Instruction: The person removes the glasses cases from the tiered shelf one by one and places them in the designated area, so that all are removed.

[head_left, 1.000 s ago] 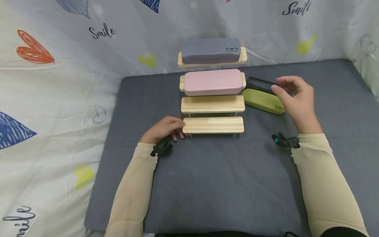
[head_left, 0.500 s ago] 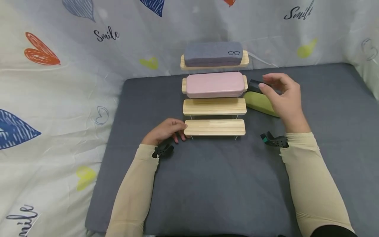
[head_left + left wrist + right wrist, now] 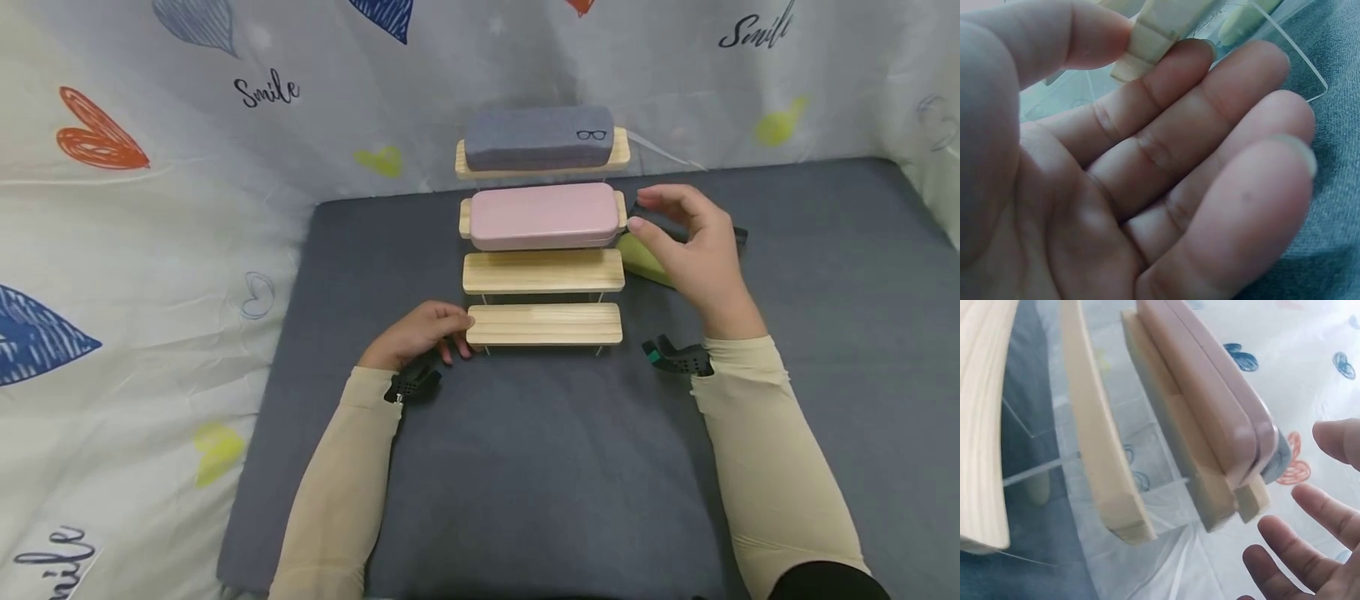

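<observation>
A tiered display stand of pale wooden boards (image 3: 543, 272) on thin clear supports stands mid-table. My left hand (image 3: 423, 329) pinches the left end of its lowest board (image 3: 543, 324) between thumb and index finger; the other fingers spread below, as the left wrist view shows. A pink glasses case (image 3: 543, 215) lies on the second board from the top, a grey glasses case (image 3: 538, 137) on the top one. My right hand (image 3: 697, 250) is beside the pink case's right end, thumb and fingers apart with nothing between them. It partly hides a green glasses case (image 3: 645, 260) and a black case (image 3: 741, 235).
The stand's rear boards come close to a white patterned curtain (image 3: 397, 100) at the back. A grey cloth (image 3: 555, 467) covers the table. The green and black cases lie on it right of the stand.
My right hand has moved left over the black and green cases to the stand's right side. My left hand keeps its hold on the lowest board.
</observation>
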Available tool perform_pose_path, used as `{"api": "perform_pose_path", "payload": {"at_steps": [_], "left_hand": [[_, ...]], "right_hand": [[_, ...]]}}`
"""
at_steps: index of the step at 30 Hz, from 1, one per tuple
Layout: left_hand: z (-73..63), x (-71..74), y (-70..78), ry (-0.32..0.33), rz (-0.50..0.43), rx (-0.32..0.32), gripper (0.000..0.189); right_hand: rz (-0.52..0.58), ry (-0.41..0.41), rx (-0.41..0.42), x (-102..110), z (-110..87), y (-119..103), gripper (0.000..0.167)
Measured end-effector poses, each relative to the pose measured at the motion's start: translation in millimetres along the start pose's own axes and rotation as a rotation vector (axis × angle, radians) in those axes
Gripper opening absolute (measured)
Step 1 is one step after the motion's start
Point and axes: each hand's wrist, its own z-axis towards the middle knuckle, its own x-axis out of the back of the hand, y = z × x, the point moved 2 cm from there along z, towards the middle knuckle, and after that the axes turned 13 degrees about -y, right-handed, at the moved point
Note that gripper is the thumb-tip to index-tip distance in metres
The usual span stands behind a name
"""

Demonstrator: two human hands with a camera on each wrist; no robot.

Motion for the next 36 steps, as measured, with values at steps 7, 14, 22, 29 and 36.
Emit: {"api": "perform_pose_path", "payload": {"at_steps": [7, 14, 22, 29, 36], "left_hand": [[-1.9, 0.2, -0.9, -0.001, 0.003, -0.015, 0.034], [-0.6, -1.6, -2.9, -0.005, -0.007, 0.007, 0.031], [-0.1, 1.0, -1.3, -0.004, 0.002, -0.012, 0.033], [0.7, 2.6, -2.5, -0.009, 0.001, -0.01, 0.032], [1.1, 2.2, -2.8, -0.006, -0.003, -0.011, 0.032]], "right_hand": [[0.008, 0.013, 0.0, -9, 2.8, 1, 0.041], [0.028, -0.025, -0.024, -13, -1.1, 2, 0.051], [0.046, -0.079, 0.011, -20, 4.1, -2, 0.064], [0.025, -0.102, 0.0, -24, 6.1, -1, 0.068], [0.033, -0.132, 0.0, -27, 10.1, 3, 0.07]]}}
